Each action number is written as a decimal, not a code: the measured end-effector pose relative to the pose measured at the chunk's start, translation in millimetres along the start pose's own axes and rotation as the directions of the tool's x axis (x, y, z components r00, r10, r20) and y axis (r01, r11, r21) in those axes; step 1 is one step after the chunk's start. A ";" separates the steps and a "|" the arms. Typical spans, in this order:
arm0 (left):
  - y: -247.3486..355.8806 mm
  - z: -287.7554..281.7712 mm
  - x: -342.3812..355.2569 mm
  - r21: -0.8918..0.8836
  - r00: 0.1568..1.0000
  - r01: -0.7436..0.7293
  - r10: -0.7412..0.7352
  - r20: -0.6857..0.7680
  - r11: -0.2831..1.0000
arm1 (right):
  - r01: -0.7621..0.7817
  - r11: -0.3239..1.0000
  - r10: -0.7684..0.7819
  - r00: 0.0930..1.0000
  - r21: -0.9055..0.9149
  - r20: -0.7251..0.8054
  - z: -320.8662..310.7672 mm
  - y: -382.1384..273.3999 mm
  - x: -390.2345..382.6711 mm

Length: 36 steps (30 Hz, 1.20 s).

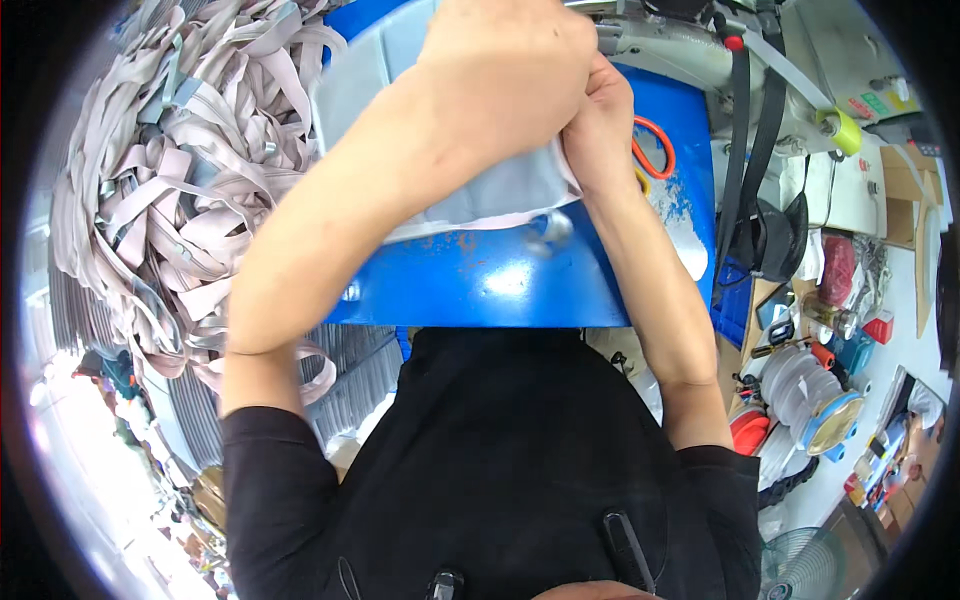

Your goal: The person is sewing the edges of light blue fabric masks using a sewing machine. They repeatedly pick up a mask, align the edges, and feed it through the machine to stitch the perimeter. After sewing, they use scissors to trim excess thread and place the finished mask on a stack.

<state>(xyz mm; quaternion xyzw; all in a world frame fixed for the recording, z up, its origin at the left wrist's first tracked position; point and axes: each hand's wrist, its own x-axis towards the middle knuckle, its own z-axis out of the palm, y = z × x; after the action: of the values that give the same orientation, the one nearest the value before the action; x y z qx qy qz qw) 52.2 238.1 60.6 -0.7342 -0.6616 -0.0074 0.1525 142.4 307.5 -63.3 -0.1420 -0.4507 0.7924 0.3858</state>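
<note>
My left hand (505, 65) and my right hand (600, 135) are pressed together over a pale grey fabric piece (505, 195) with a light pink trimmed edge. Both hands pinch the fabric near its upper right corner, with fingers closed on it. The fabric lies on a shiny blue work table (480, 285). My left forearm crosses over most of the fabric and hides its middle. Orange-handled scissors (655, 145) lie on the table just right of my right hand.
A large heap of pale pink and grey straps (180, 170) fills the left side. A sewing machine (690, 50) with black straps (745, 150) stands at the top right. Spools, boxes and a fan crowd the floor at right.
</note>
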 end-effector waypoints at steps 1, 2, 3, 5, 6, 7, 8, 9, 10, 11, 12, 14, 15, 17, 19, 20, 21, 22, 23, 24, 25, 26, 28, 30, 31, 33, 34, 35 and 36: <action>0.7 1.9 2.8 -0.014 1.000 0.006 -0.006 0.015 1.000 | 0.022 0.999 -0.021 0.999 -0.043 0.031 -5.9 -0.6 -2.5; 5.6 -2.1 -0.2 -0.097 0.991 0.125 -0.129 -0.038 0.987 | 0.010 0.982 0.000 0.998 -0.190 0.056 -15.2 -0.9 -5.4; 21.8 1.7 -2.5 -0.117 0.936 0.288 -0.306 -0.174 0.950 | -0.005 0.980 0.020 0.997 -0.201 0.072 -15.4 -7.6 -17.2; 45.5 13.5 -21.1 -0.187 0.847 0.414 -0.453 -0.278 0.891 | -0.030 0.975 0.055 0.993 -0.218 0.107 -15.4 -25.9 -40.7; 45.2 17.0 -41.5 -0.220 0.860 0.392 -0.441 -0.258 0.893 | 0.004 0.964 0.036 0.989 -0.266 0.145 -23.4 -23.4 -49.2; 44.2 20.1 -61.8 -0.253 0.871 0.373 -0.431 -0.236 0.893 | 0.052 0.963 0.006 0.976 -0.263 0.216 -28.3 -25.1 -54.2; 40.6 21.7 -80.8 -0.310 0.910 0.313 -0.377 -0.172 0.898 | 0.100 0.962 -0.023 0.958 -0.255 0.285 -32.0 -27.0 -59.7; 37.2 23.7 -94.0 -0.374 0.943 0.250 -0.312 -0.116 0.893 | 0.153 0.956 -0.057 0.935 -0.251 0.350 -33.0 -28.6 -63.9; 34.4 24.5 -102.8 -0.389 0.953 0.187 -0.263 -0.152 0.902 | 0.248 0.924 -0.122 0.914 -0.292 0.387 -30.2 -30.9 -71.2; 30.6 21.0 -106.6 -0.407 0.952 0.189 -0.268 -0.145 0.894 | 0.413 0.797 -0.202 0.870 -0.440 0.450 -28.3 -33.4 -72.0; 26.7 17.5 -110.0 -0.426 0.952 0.191 -0.272 -0.138 0.884 | 0.554 0.619 -0.259 0.813 -0.557 0.522 -25.9 -37.3 -71.8; 20.7 8.6 -113.8 -0.458 0.949 0.219 -0.297 -0.105 0.862 | 0.690 0.321 -0.243 0.722 -0.649 0.647 -23.6 -45.2 -70.8; 16.5 6.0 -114.6 -0.471 0.948 0.188 -0.285 -0.144 0.862 | 0.694 0.247 -0.207 0.719 -0.676 0.663 -22.6 -46.6 -66.2; 3.0 6.6 -113.4 -0.498 0.939 0.122 -0.263 -0.224 0.859 | 0.695 0.090 -0.129 0.718 -0.713 0.684 -21.5 -45.4 -49.7; -2.4 17.0 -119.8 -0.692 0.909 0.102 -0.350 -0.228 0.715 | 0.595 0.029 0.107 0.797 -0.803 0.595 -14.2 -52.9 -33.5; -2.1 19.4 -119.5 -0.687 0.899 0.078 -0.348 -0.264 0.722 | 0.533 0.059 0.210 0.820 -0.844 0.532 -3.3 -63.6 -23.1; -1.8 19.4 -115.0 -0.683 0.894 0.043 -0.333 -0.299 0.729 | 0.454 0.081 0.305 0.836 -0.888 0.455 3.3 -69.1 -16.6; 1.5 15.0 -109.7 -0.636 0.896 0.054 -0.319 -0.310 0.770 | 0.457 0.062 0.237 0.857 -0.887 0.458 4.8 -64.5 -13.2; 4.5 10.9 -104.5 -0.588 0.893 0.066 -0.310 -0.325 0.806 | 0.434 0.074 0.211 0.873 -0.898 0.440 6.7 -66.3 -12.8; 5.0 12.1 -100.8 -0.554 0.873 0.028 -0.290 -0.392 0.832 | 0.413 0.085 0.185 0.888 -0.907 0.421 8.1 -68.8 -12.5; 5.3 12.3 -98.8 -0.525 0.857 0.014 -0.281 -0.431 0.851 | 0.392 0.095 0.159 0.901 -0.915 0.403 8.2 -70.9 -12.9; 6.4 12.6 -98.5 -0.492 0.836 0.011 -0.278 -0.473 0.870 | 0.365 0.145 -0.041 0.931 -0.919 0.363 3.4 -64.9 -18.0; 11.4 8.7 -99.7 -0.436 0.882 0.028 -0.228 -0.413 0.899 | 0.258 0.322 -0.201 0.959 -0.911 0.200 -4.0 -51.2 -32.3; 15.9 5.0 -95.6 -0.388 0.916 -0.005 -0.151 -0.371 0.922 | 0.170 0.510 -0.257 0.966 -0.843 0.039 -15.9 -31.0 -41.3; 16.0 10.9 -95.1 -0.379 0.934 -0.062 -0.080 -0.348 0.924 | 0.110 0.590 -0.177 0.984 -0.800 0.005 -22.2 -27.1 -46.8; 21.7 17.7 -96.9 -0.351 0.965 -0.106 0.011 -0.262 0.930 | -0.023 0.817 0.039 0.999 -0.576 0.015 -24.9 -27.7 -58.4; 24.8 19.7 -93.6 -0.321 0.968 -0.113 0.031 -0.250 0.940 | -0.051 0.868 0.053 0.999 -0.494 -0.009 -20.2 -31.2 -62.4; 29.1 23.1 -90.8 -0.298 0.971 -0.123 0.053 -0.231 0.947 | -0.086 0.910 0.076 0.996 -0.405 -0.040 -14.6 -33.0 -69.6; 31.8 22.7 -88.2 -0.273 0.975 -0.132 0.075 -0.209 0.953 | -0.119 0.944 0.103 0.992 -0.308 -0.069 -10.1 -35.8 -74.3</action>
<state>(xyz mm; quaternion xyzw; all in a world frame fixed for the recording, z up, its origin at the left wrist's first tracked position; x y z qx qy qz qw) 67.8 155.4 13.3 -0.7779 -0.5957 -0.1671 0.1096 214.7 269.2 -48.5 -0.2467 -0.5512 0.7278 0.3249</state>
